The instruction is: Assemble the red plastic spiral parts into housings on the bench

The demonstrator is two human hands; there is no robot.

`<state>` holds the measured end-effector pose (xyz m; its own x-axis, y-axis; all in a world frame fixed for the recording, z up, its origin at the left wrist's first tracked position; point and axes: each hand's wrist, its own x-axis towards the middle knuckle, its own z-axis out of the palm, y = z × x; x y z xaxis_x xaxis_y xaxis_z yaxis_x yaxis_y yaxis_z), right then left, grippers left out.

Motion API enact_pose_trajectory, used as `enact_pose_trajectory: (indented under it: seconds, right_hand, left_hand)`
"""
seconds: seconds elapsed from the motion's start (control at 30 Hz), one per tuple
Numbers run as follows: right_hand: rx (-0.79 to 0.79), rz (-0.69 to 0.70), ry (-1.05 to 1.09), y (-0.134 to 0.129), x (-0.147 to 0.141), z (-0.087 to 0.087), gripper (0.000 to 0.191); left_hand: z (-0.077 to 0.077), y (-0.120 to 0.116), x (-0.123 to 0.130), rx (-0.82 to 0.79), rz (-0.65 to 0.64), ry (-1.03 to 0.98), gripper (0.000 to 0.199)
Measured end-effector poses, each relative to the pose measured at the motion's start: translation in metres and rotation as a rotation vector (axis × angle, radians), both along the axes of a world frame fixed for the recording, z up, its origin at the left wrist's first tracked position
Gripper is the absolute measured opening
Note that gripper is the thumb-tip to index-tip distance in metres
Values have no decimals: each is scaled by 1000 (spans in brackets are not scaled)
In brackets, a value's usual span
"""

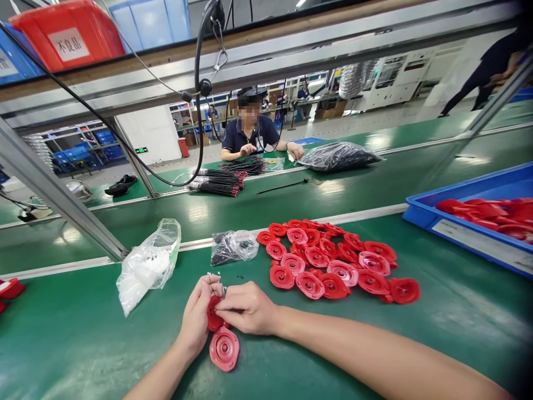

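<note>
Left hand (196, 318) around a red part (214, 318), right hand (252, 308) against it, above a green bench (104, 350)

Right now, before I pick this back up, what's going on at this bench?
The person's left hand holds a red part above the green tabletop, and the right hand's fingers are at the same part. What they are doing to it is hidden. Just below lies another red piece. More sit in a loose cluster ahead to the right, with others in the blue tray. A bag of white bits lies to the left.
</note>
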<state>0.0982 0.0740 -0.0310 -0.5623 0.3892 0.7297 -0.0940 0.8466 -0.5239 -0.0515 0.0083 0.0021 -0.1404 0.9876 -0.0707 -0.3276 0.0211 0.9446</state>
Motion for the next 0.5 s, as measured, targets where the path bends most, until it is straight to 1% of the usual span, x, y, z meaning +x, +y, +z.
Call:
enact_pose_trajectory:
  seconds: [0.1, 0.2, 0.3, 0.4, 0.5]
  right_hand:
    - [10, 1, -30, 1, 0, -3, 27]
    - [6, 0, -40, 1, 0, -1, 28]
    - [28, 7, -40, 0, 0, 1, 31]
    - [34, 19, -26, -1, -1, 2, 32]
    - [42, 17, -21, -2, -1, 1, 31]
  left_hand:
    - [-1, 0, 1, 9, 11, -5, 53]
    - [-2, 0, 1, 21, 4, -26, 53]
    - [-2, -2, 3, 43, 11, -6, 53]
    - [-1, -4, 6, 74, 32, 14, 51]
    - [1, -5, 10, 70, 62, -10, 51]
